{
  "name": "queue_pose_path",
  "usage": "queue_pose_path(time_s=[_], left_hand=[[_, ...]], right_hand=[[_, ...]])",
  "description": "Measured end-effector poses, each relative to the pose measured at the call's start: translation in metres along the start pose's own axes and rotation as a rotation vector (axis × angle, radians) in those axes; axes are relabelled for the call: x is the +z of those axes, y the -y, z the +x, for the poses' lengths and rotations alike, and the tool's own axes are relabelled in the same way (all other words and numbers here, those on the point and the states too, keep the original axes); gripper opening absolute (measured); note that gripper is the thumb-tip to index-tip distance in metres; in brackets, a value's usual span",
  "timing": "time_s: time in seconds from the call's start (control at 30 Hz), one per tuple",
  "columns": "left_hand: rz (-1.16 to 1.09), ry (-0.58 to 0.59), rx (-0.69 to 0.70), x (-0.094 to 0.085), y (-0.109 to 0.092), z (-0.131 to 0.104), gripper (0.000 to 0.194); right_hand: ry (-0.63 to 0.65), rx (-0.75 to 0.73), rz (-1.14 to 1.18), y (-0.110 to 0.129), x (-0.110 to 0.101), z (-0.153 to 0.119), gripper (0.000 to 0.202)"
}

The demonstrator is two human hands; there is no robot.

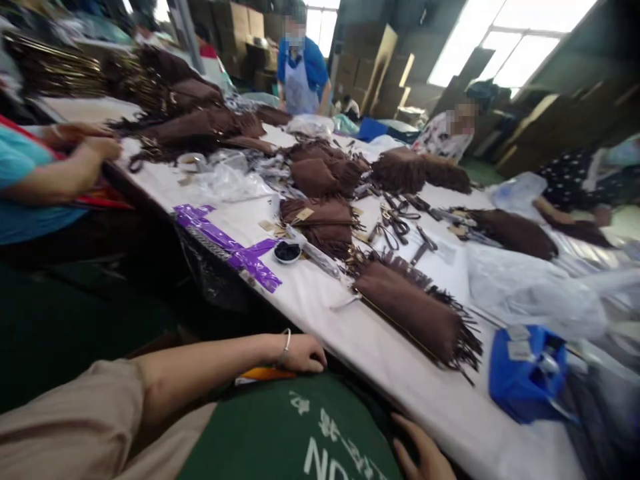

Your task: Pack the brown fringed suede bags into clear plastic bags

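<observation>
At a crowded worktable [300,293], a person's braceleted left hand [303,353] curls loosely closed near the table edge, lower center of the frame, while the right hand [425,453] (partly cropped) shows parted, open fingers at the bottom edge. The nearest brown fringed bag [410,310] lies right of center, beside a blue dispenser [525,373].

Bright windows [517,37] glaring behind, dim dark foreground, soft motion blur, stretched edges, pixelated faces
</observation>
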State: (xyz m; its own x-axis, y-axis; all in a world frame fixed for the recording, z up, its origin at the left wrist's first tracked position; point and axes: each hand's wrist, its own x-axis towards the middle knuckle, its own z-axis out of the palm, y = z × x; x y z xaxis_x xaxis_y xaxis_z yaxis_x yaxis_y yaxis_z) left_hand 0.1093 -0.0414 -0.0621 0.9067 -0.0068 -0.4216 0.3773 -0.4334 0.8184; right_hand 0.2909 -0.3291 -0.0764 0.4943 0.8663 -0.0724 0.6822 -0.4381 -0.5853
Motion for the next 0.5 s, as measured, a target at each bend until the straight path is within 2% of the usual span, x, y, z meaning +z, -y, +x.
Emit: queue_pose_path(time_s=[0.07, 0.1, 0.17, 0.23, 0.27, 0.33, 0.4, 0.5], left_hand=[[-0.166, -0.036, 0.073, -0.013, -0.006, 0.009, 0.026], [-0.243, -0.120, 0.100, -0.020, -0.010, 0.011, 0.028], [-0.278, -0.399, 0.118, -0.035, -0.015, 0.018, 0.028], [-0.106, -0.678, 0.110, -0.046, -0.015, 0.030, 0.027], [0.008, -0.766, 0.108, -0.051, -0.013, 0.039, 0.029], [0.222, -0.829, 0.106, -0.057, -0.005, 0.058, 0.040], [0.387, -0.829, 0.086, -0.061, 0.001, 0.075, 0.048], [0.475, -0.790, 0.079, -0.063, 0.000, 0.089, 0.031]], right_hand=[[-0.007, -0.008, -0.037, 0.000, -0.015, 0.010, 0.034], [-0.059, -0.052, -0.076, 0.003, -0.022, 0.024, 0.035], [-0.217, -0.158, -0.202, 0.014, -0.034, 0.063, 0.041], [-0.308, -0.216, -0.354, 0.023, -0.036, 0.105, 0.049], [-0.321, -0.213, -0.419, 0.025, -0.035, 0.124, 0.052], [-0.327, -0.182, -0.504, 0.023, -0.027, 0.153, 0.055], [-0.333, -0.164, -0.541, 0.015, -0.020, 0.170, 0.054], [-0.315, -0.165, -0.566, 0.002, -0.020, 0.177, 0.051]])
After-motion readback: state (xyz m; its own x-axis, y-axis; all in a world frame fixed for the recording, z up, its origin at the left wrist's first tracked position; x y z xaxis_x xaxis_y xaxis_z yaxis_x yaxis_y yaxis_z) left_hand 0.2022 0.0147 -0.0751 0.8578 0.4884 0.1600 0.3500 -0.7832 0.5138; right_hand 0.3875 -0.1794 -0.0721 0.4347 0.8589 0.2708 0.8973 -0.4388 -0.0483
